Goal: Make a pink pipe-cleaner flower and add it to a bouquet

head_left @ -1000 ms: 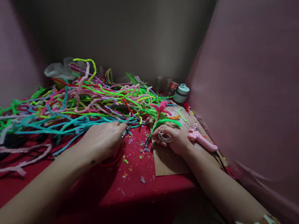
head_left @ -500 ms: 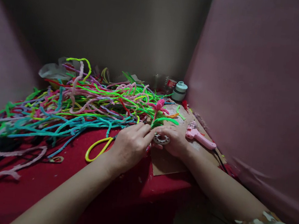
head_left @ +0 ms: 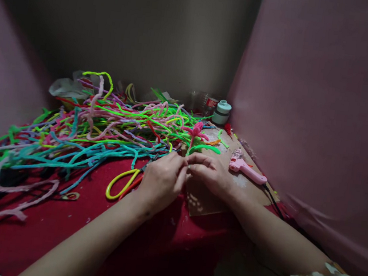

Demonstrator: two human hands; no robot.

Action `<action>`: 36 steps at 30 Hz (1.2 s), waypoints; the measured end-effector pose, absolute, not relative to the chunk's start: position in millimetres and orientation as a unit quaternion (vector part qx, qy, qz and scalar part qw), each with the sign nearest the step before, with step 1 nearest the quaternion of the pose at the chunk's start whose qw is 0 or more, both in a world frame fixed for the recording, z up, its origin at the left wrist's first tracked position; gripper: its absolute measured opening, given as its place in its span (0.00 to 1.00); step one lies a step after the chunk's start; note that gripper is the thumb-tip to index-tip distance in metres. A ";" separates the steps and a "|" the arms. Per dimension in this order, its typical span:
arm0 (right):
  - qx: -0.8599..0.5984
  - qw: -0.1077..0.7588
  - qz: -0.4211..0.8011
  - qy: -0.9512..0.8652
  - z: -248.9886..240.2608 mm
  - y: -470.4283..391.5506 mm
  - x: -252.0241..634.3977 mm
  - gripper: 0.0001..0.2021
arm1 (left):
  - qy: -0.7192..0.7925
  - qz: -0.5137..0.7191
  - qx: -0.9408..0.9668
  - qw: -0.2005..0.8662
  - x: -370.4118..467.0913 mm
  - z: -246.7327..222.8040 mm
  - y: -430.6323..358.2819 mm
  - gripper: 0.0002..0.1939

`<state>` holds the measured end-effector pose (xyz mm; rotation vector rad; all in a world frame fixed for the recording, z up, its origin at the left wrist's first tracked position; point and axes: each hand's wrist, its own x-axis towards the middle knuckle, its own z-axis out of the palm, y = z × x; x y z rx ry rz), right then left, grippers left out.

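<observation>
A small pipe-cleaner flower [head_left: 197,131] with a pink head and green leaves stands upright at the edge of a brown cardboard sheet [head_left: 211,199]. My left hand [head_left: 162,179] and my right hand [head_left: 211,173] meet at its base, fingertips pinched together on the lower stem. The stem itself is mostly hidden by my fingers. Yellow-handled scissors [head_left: 121,182] lie on the red cloth [head_left: 58,230] just left of my left hand.
A big tangle of coloured pipe cleaners [head_left: 84,128] covers the cloth's far left and middle. A pink glue gun [head_left: 246,169] lies on the cardboard's right with its cord trailing off. A pale teal container [head_left: 222,112] stands in the back corner. Pink walls close in on both sides.
My left hand left the scissors by the pile and moved right to join my right hand at the flower. The ring-shaped roll seen under my right hand no longer shows.
</observation>
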<state>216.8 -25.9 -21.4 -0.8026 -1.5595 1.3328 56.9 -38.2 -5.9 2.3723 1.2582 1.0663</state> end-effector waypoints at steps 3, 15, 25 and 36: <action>-0.306 0.491 0.378 -0.722 -17.1 -33.4 217.2 0.09 | 0.456 0.339 0.601 0.562 56.0 -1.4 -32.6 0.07; -0.263 0.537 0.243 -0.764 -23.6 -41.1 216.4 0.24 | 0.384 0.206 0.383 0.814 60.6 -4.1 -34.6 0.04; -0.465 0.283 0.134 -0.828 -28.8 -29.7 241.2 0.10 | 0.581 0.216 0.755 0.215 40.7 -13.2 13.5 0.13; -0.424 0.340 0.100 -0.833 -33.7 -32.9 237.6 0.15 | 0.535 0.243 0.720 0.370 57.0 -25.3 4.3 0.10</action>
